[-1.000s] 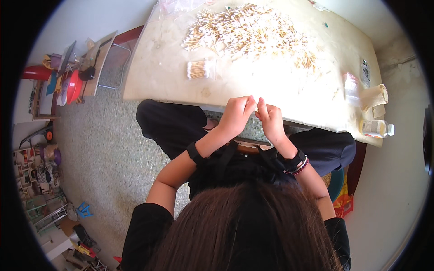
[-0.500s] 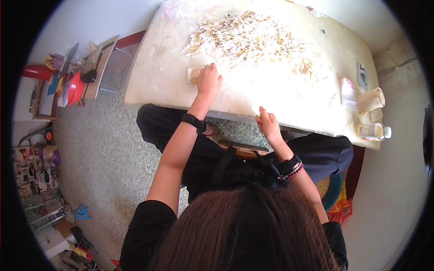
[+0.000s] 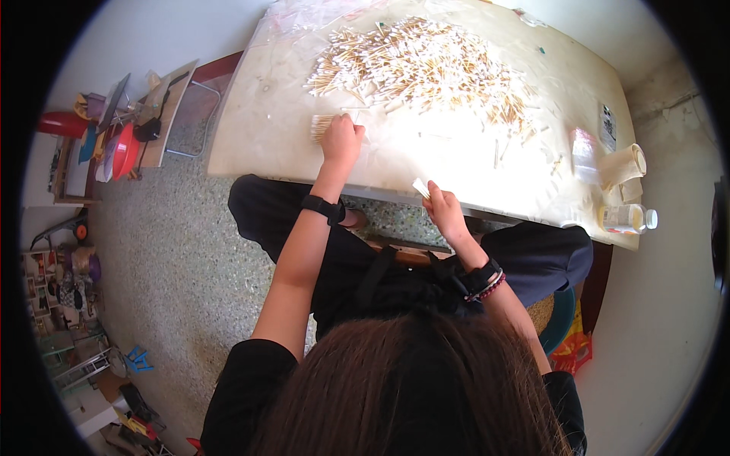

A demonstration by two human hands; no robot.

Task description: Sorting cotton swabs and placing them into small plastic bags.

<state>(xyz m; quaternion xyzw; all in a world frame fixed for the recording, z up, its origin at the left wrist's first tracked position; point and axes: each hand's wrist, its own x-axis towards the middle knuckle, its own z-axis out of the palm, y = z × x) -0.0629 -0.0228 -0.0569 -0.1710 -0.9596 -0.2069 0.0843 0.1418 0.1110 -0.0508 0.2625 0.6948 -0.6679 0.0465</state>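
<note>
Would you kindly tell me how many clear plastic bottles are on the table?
1. A clear plastic bottle lies on its side at the table's near right corner, beside a paper roll. Others may be hidden.

Seen from above: a pale, glossy tabletop, washed bright near its middle by strong light, stood on a speckled grey-green terrazzo floor. Bordered at the far side by a plain light wall, with a rough, stained strip of wall to the right. To the left, a small wooden side table on thin metal legs, crowded with a red bowl and other colourful clutter. Further left and lower, shelving packed with small mixed items too tiny to identify. At the right, low down, a teal stool rim beside something orange
</note>
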